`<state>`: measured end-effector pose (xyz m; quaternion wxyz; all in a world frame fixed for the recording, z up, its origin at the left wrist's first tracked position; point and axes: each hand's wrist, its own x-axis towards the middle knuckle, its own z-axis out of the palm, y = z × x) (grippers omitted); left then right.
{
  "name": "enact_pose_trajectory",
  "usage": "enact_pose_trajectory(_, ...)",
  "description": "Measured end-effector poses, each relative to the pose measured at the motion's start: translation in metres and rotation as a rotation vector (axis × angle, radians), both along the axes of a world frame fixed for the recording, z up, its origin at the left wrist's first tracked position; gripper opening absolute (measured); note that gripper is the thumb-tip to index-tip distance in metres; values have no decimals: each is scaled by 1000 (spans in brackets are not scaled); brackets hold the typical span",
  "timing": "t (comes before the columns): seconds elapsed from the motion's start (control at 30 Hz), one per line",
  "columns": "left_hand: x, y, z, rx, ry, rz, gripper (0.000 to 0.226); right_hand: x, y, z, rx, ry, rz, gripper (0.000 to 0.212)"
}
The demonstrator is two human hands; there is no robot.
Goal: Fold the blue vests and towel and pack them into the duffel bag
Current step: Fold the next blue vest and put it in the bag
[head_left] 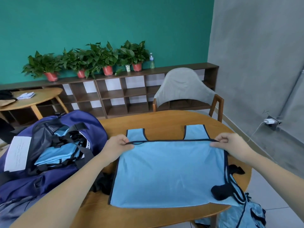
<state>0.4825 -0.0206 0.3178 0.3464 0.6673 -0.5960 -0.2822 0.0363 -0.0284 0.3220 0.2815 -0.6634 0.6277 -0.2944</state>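
— Left side?
— Duffel bag [49,155] open at the table's [158,119] left edge, folded blue cloth inside. Left hand [117,145] extended, fingers curled, pinching the vest's [166,171] dark-trimmed folded edge.
— Right?
— Right hand [230,143] extended likewise, fingers pinching the same edge's right end. Vest lies flat mid-table.

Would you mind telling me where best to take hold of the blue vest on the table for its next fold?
I would keep to the dark-trimmed folded edge of the blue vest, at its two far corners, coming from the near side. The left hand and right hand already pinch there, so the cloth stays taut and flat.
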Motion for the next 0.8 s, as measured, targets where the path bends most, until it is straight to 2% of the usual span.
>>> enact_pose_trajectory(0.1,-1,-11,21,-106,63,28,25,0,-18,23,-44,-66,-8,21)
enact_pose_trajectory(0.23,-2,-43,28,-170,-10,138,29,6,-61,31,-93,-87,-73,25)
enact_pose_trajectory(0.33,1,-69,-1,-65,-77,137,12,15,-89,5,28,39,-102,26)
enact_pose_trajectory(0.4,0,-75,-26,36,-200,104,8,21,-94,-16,116,128,-102,19)
enact_pose_trajectory(0.47,-3,-75,-42,46,-291,105,5,24,-92,-31,115,174,-112,13)
enact_pose_trajectory(0.6,-5,-67,-46,-46,-267,163,17,20,-90,-32,36,128,-123,12)
enact_pose_trajectory(0.8,-3,-54,-20,-267,-286,237,20,13,-83,-9,-98,2,-121,15)
